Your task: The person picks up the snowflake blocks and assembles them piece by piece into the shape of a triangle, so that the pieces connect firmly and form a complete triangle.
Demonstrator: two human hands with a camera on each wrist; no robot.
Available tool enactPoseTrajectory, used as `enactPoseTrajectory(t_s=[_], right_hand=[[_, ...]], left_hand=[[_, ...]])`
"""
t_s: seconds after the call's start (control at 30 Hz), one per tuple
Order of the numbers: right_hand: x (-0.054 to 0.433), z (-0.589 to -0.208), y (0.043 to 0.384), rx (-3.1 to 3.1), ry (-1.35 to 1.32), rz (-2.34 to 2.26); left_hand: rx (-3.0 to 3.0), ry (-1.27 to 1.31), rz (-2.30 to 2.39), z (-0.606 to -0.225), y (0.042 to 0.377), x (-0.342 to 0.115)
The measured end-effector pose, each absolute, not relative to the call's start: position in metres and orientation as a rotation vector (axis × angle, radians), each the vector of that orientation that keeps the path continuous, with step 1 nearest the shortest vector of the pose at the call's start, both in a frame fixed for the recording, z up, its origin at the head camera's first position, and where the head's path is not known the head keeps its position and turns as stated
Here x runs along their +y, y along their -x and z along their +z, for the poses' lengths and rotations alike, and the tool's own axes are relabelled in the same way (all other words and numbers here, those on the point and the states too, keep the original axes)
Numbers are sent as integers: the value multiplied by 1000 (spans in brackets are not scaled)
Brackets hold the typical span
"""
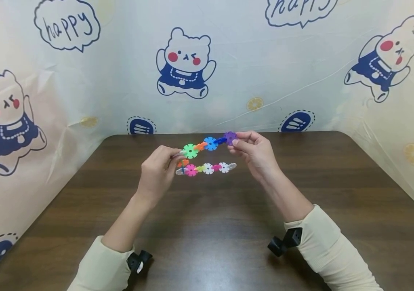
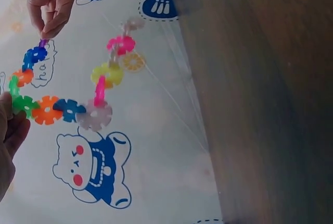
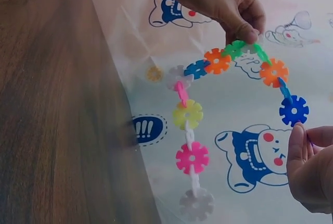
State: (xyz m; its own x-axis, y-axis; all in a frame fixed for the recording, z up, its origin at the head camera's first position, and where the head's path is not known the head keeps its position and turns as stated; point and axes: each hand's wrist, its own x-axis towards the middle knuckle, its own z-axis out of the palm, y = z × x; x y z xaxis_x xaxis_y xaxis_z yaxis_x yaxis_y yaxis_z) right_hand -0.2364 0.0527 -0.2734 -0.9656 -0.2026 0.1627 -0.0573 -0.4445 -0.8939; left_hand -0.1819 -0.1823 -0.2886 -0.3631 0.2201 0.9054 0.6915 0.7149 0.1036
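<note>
A chain of colourful notched snowflake discs hangs in the air between both hands, bent into an open U. My left hand pinches it at a green disc near the bend. At one end, my right hand pinches the purple disc between thumb and fingers. Dark blue, blue and orange discs link these two grips. From the left hand the other arm runs through orange, blue, grey, pink, yellow and white discs to a loose greyish end disc.
Below the hands lies a brown wooden table. A pale backdrop sheet printed with cartoon bears rises behind and at the sides. A black wrist camera sits at the right sleeve, another at the left.
</note>
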Motion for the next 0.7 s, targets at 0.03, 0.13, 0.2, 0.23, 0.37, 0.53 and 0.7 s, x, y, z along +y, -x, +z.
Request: enactPoseTrajectory(t_s=[0.03,0.13,0.2,0.23,0.37,0.53,0.7], right_hand=[[53,-274,237,1607,380,-2570],[53,-275,238,1598,387,-2574],[52,-276,238,1611,387,-2569],[51,-277,238,1609,393,-2569],[49,-278,237,1607,403,-2578],[48,-273,235,1622,454,-2624],[49,-268,234,1657,480,-2602]], left_hand=[[-1900,710,-584,-289,182,-183],[-1859,720,-574,-289,183,-183],[-1861,719,-562,-288,182,-184],[-1866,719,-563,-288,181,-184],[-1865,730,-587,-289,179,-184],[-1855,749,-603,-294,180,-183],[-1872,733,-622,-293,182,-184]])
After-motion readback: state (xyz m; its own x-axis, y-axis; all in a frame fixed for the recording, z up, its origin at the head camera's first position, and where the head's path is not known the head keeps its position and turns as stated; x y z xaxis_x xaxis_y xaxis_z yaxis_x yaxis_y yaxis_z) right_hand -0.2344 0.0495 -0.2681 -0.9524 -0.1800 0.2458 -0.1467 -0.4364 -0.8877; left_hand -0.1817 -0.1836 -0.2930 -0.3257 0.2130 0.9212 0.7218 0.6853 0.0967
